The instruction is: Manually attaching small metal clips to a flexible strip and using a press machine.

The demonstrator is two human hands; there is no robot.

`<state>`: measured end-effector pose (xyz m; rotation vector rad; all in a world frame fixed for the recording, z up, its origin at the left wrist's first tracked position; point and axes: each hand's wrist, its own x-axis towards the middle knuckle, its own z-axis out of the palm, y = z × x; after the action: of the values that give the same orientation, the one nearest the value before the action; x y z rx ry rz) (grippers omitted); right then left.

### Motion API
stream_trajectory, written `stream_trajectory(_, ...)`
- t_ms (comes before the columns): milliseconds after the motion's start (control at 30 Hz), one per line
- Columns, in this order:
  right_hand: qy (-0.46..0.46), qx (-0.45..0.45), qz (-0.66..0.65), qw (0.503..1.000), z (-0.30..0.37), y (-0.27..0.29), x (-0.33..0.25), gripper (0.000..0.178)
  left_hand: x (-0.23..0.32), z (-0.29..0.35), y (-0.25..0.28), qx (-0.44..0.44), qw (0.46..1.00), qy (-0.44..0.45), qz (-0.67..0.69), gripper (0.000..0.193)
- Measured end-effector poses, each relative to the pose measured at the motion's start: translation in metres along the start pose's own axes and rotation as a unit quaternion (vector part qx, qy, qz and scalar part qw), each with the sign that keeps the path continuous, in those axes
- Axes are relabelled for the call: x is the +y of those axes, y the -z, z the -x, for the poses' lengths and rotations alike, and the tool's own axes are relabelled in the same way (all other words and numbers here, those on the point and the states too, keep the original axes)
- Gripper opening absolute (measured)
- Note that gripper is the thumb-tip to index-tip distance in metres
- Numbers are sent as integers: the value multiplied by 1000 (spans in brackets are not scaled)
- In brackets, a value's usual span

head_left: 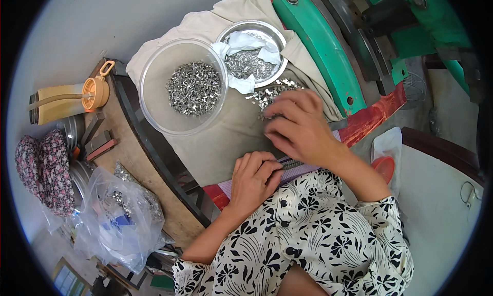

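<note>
Close to the table's front edge, my left hand (253, 177) is closed, its thumb and forefinger pressed together. Whatever they pinch is too small to make out. Just right of those fingertips lies a narrow dark ridged strip (294, 164) on a purple cloth border (308, 168). My right hand (302, 125) hovers with bent fingers beside a loose pile of small shiny metal pieces (263, 98); its thumb and forefinger come close together, slightly blurred, and anything between them is hidden. Behind my hands, a clear round plastic tub (146, 98) holds many small metal parts (194, 88).
A steel bowl (281, 36) contains thin metal pieces and white wrapping. A green machine (323, 54) stands at the right over red-edged cloth (372, 119). On the left side table are an orange-lidded container (96, 93), metal blocks (100, 144) and a plastic bag (115, 229). A red stool (383, 168) is below right.
</note>
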<state>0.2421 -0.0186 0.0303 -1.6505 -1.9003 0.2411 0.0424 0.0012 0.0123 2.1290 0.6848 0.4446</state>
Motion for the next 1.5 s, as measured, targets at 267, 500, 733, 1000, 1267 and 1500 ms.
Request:
stream_trajectory(267, -69, -25, 24, 997, 79, 22, -25, 18, -4, 2, -3, 5, 1000, -16, -5, 21)
stream_trajectory(500, -92, 16, 35, 995, 59, 20, -18, 19, -1, -1, -3, 9, 999, -31, -32, 23)
stream_trajectory(733, -47, 37, 53, 997, 13, 0, -2, 17, 3, -6, 5, -1, 999, -28, -15, 22)
stream_trajectory(1000, -50, -17, 106, 993, 3, -6, -10, 19, -19, -50, 23, 118, 992, 12, -41, 18)
stream_trajectory(1267, -88, 0, 2, 996, 13, 14, -10, 19, -23, -69, 20, 83, 993, 33, -80, 17)
stream_trajectory(1500, -95, -14, 14, 995, 67, 28, -18, 19, -22, -68, 23, 89, 992, 41, -79, 14)
